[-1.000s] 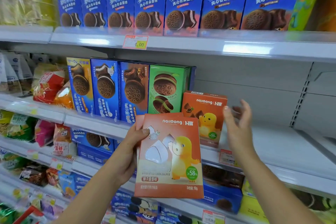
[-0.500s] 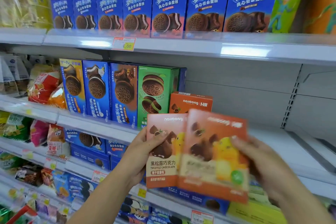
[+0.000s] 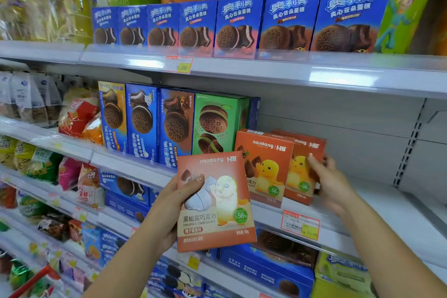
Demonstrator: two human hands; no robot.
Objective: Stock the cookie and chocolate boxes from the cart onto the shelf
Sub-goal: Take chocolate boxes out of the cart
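Half a second ago our right hand [image 3: 331, 186] was carrying an orange truffle chocolate box in front of us, overlapping the one in our left; now that second orange box [image 3: 305, 167] stands upright on the middle shelf [image 3: 387, 203], just to the right of the first orange chocolate box [image 3: 266, 167] already there and partly behind it. Our right hand is closed on its right edge, fingertips on the front face and the palm around the side. Our left hand [image 3: 169, 210] grips a paler orange truffle chocolate box [image 3: 215, 201] by its left edge, thumb across the front, held in the air in front of the shelf lip and below the green cookie box [image 3: 217, 123]. That green box sits immediately left of the first orange box, with three blue cookie boxes [image 3: 142, 121] further left. The shelf to the right of our right hand is bare white. A yellow and red price tag [image 3: 301, 224] hangs on the rail below the newly placed box. Above, a row of blue Oreo cake boxes [image 3: 239, 24] fills the upper shelf.
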